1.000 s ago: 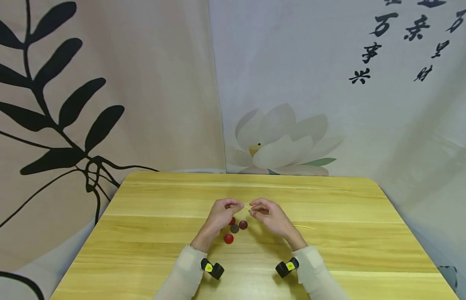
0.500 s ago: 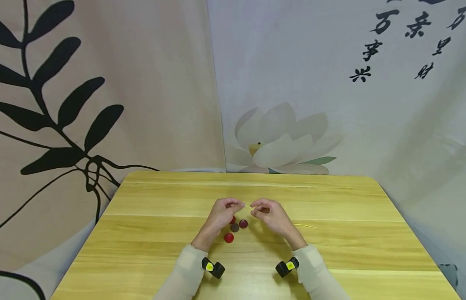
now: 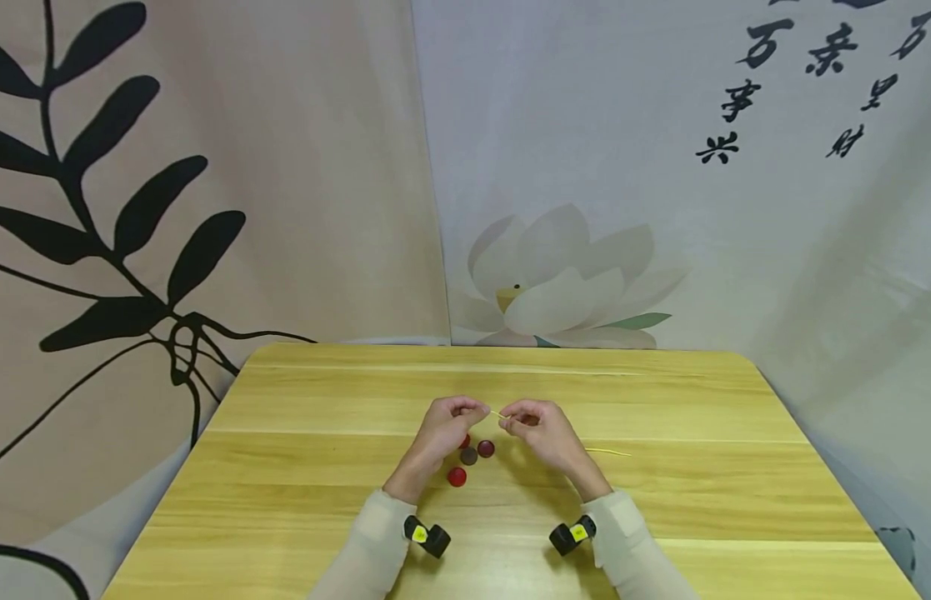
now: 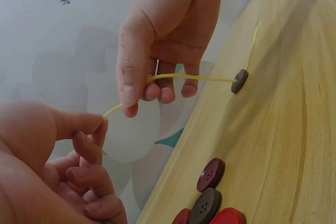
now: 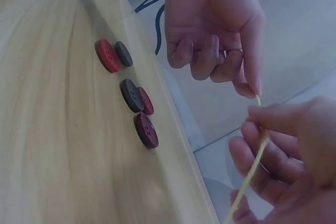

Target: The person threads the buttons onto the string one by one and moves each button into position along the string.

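Note:
A thin yellow cord runs between the two hands above the table. My left hand pinches one end between thumb and forefinger. Just to its right, my right hand pinches the cord with thumb and forefinger, its other fingers loosely curled. Beyond the right hand, a dark button is threaded on the cord, whose tail lies on the table. Beside the left hand lie loose buttons: a bright red button, a grey-brown button, a maroon button and another red button, partly hidden by the hand.
The wooden table has rounded far corners. Behind it hangs a cloth backdrop printed with leaves, a lotus and characters. A small dark button shows beside a red one in the right wrist view. Each wrist wears a black camera.
The right fingertips have drawn closer together on the cord. Small shifts aside, the left hand keeps its place, and the loose buttons stay where they were.

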